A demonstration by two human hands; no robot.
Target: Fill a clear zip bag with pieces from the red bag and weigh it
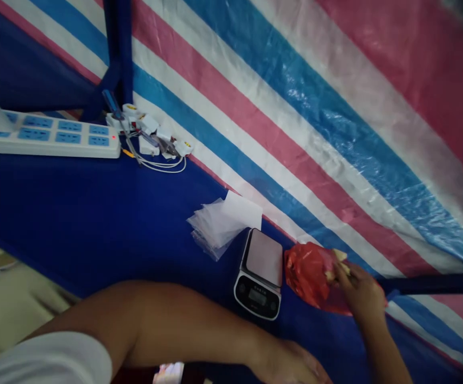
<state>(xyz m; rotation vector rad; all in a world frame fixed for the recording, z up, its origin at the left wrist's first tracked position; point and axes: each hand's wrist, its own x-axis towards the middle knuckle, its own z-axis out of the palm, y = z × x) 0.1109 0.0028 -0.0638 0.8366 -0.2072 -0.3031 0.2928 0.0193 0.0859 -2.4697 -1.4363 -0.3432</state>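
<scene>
Closest to the head camera, the left forearm [199,320], coming out of a white sleeve [55,357], stretched across the front of the blue surface [107,213]. It ended in the left hand [295,365], cut off by the lower edge, so I could not tell whether its grip was spread or pressed together.

Farther right, the right hand [361,290] reached over a crumpled red plastic bag [309,269], its grip apparently pinching pale yellowish pieces [339,255] above the bag; blur hid what they were. The bag lay just beside a digital kitchen scale [261,274], whose reading was illegible.

Clear plastic bags [211,226] and a white card [243,208] lay near the scale's far left corner. Well apart, a power strip [55,136] and a screwdriver [112,104] sat against the striped tarpaulin [255,106].

I judged the step in hand to be handling the pieces at the red bag; the next move called for a firm pinch and lifting them without snagging the loose plastic.
</scene>
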